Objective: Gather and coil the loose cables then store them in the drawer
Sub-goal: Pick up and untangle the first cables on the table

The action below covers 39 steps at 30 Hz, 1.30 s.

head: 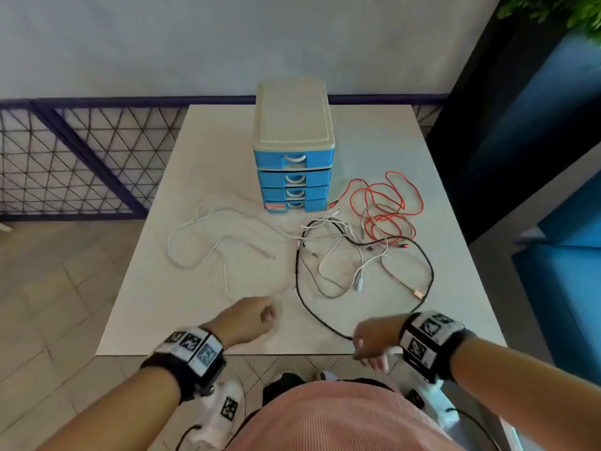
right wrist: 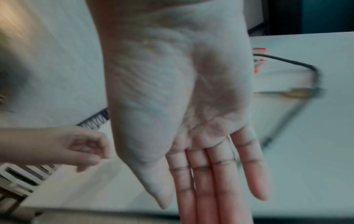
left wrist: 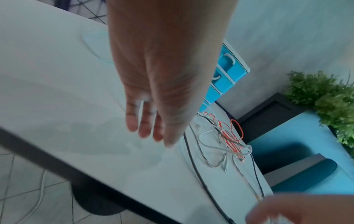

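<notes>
Several loose cables sprawl on the table [head: 201, 320] before the blue drawer unit [head: 294, 177], all drawers closed: our left hand [head: 250, 317] pinches the white cable [head: 224, 236], right hand [head: 374, 340] fingers straight beside the black cable [head: 429, 271], so we're just gathering, coiling next; labels unreadable.

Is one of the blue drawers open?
No, all four drawers of the blue drawer unit sit flush and shut in the head view.
</notes>
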Tool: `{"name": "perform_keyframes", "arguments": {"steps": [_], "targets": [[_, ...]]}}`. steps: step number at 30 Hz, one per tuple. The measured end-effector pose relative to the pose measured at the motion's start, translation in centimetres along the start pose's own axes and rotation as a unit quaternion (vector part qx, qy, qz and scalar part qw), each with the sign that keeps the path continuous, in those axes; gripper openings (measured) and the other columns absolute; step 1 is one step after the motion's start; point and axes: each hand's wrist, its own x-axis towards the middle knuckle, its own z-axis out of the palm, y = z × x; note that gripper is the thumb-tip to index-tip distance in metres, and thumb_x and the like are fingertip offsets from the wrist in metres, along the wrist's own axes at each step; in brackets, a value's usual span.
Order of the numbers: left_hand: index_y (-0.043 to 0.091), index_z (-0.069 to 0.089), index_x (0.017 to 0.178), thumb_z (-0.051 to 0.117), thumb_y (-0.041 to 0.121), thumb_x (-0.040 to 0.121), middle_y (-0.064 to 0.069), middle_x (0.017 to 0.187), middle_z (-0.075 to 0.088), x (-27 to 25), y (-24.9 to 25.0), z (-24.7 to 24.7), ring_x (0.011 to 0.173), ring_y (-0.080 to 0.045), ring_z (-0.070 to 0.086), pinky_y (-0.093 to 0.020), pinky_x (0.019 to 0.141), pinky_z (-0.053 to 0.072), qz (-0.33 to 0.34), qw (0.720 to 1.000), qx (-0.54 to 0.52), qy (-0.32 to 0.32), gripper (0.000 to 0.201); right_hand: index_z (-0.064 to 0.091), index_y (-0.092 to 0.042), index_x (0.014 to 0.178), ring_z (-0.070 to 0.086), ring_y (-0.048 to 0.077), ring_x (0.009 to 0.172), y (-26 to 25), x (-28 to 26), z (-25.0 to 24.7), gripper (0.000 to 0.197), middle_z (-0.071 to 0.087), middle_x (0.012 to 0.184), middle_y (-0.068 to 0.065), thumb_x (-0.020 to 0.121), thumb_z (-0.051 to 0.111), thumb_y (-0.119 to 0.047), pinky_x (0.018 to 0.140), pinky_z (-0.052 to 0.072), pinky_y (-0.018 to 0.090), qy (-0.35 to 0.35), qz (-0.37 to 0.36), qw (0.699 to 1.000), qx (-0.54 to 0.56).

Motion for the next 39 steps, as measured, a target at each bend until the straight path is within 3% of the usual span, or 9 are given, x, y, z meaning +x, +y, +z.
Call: {"name": "perform_keyframes", "arguments": {"steps": [4,8,15,18,23,26,30,35,39], "targets": [[0.013,0.048,0.117,0.055,0.025,0.087,-0.005,0.115,0.048,2.8,-0.2,-0.1,0.106,-0.025,0.049,-0.037,0.084,0.043,-0.043,0.985,0.134,0.102,0.033,0.059,-0.013,0.080,0.057,0.007,0.056,-1.3,0.7,-5.0,0.025,0.068,0.085,0.009,0.098,0.047,-0.026,0.064,0.045,0.017,0.145,-0.050,0.985,0.079],[0.018,0.052,0.105,0.048,0.014,0.089,-0.004,0.111,0.050,2.9,-1.5,0.0,0.102,-0.025,0.049,-0.034,0.078,0.035,-0.074,0.967,0.224,0.098,0.017,0.062,-0.008,0.095,0.057,0.005,0.058,-2.3,1.0,-8.2,0.012,0.062,0.075,-0.004,0.095,0.050,-0.012,0.057,0.045,0.015,0.225,-0.089,0.958,0.152],[0.017,0.046,0.089,0.042,0.024,0.098,0.002,0.067,0.059,2.6,2.3,-5.4,0.062,-0.016,0.054,-0.029,0.058,0.043,-0.030,0.961,-0.154,0.227,0.012,0.053,-0.006,0.121,0.064,0.023,0.088,-4.7,0.1,-11.7,0.045,0.064,0.101,0.012,0.101,0.036,-0.043,0.074,0.053,0.033,0.223,-0.109,0.891,0.380],[0.021,0.047,0.089,0.041,0.026,0.099,0.003,0.065,0.056,2.1,6.4,-7.9,0.059,-0.013,0.052,-0.036,0.061,0.048,0.052,0.937,-0.224,0.262,0.012,0.054,-0.007,0.118,0.061,0.021,0.099,-6.3,0.3,-13.2,0.040,0.062,0.103,0.008,0.102,0.036,-0.039,0.084,0.049,0.038,0.290,-0.200,0.806,0.475],[0.016,0.047,0.103,0.036,0.024,0.101,0.007,0.074,0.052,1.1,8.6,-9.9,0.058,-0.003,0.046,-0.018,0.055,0.040,0.139,0.880,-0.281,0.355,0.014,0.058,-0.005,0.092,0.059,0.028,0.081,-8.7,-0.6,-15.5,0.029,0.061,0.085,0.015,0.098,0.040,-0.027,0.078,0.050,0.047,0.448,-0.321,0.665,0.504],[0.024,0.050,0.078,0.038,0.023,0.100,0.006,0.066,0.049,0.8,6.7,-9.7,0.054,0.000,0.043,-0.022,0.059,0.036,0.127,0.917,-0.203,0.318,0.025,0.055,-0.005,0.091,0.069,0.024,0.081,-8.7,-2.0,-16.6,0.029,0.070,0.080,0.011,0.103,0.033,-0.019,0.080,0.056,0.036,0.450,-0.363,0.524,0.625],[0.023,0.043,0.070,0.038,0.031,0.100,0.002,0.069,0.052,0.2,0.6,-7.5,0.065,-0.011,0.050,-0.034,0.069,0.040,0.054,0.976,-0.068,0.200,0.031,0.049,-0.014,0.078,0.038,0.008,0.036,-5.6,-4.9,-18.7,0.029,0.039,0.044,-0.009,0.101,0.031,-0.014,0.041,0.036,0.022,0.491,-0.333,0.400,0.698],[0.028,0.043,0.070,0.035,0.026,0.099,-0.001,0.085,0.068,-1.3,-6.9,-7.0,0.084,-0.025,0.064,-0.033,0.088,0.042,-0.124,0.976,0.097,0.151,0.030,0.051,-0.026,0.073,0.039,0.009,0.052,-0.1,-7.5,-19.1,0.031,0.044,0.059,-0.008,0.098,0.033,-0.019,0.054,0.033,0.029,0.743,-0.163,0.441,0.477],[0.026,0.039,0.069,0.032,0.014,0.097,0.004,0.080,0.066,1.0,-3.8,-9.8,0.081,-0.023,0.063,-0.031,0.086,0.027,-0.090,0.964,0.175,0.180,0.031,0.060,-0.018,0.098,0.055,0.023,0.063,-0.3,-5.6,-17.5,0.029,0.062,0.075,0.004,0.098,0.033,-0.029,0.059,0.045,0.037,0.711,-0.090,0.639,0.279]]}}
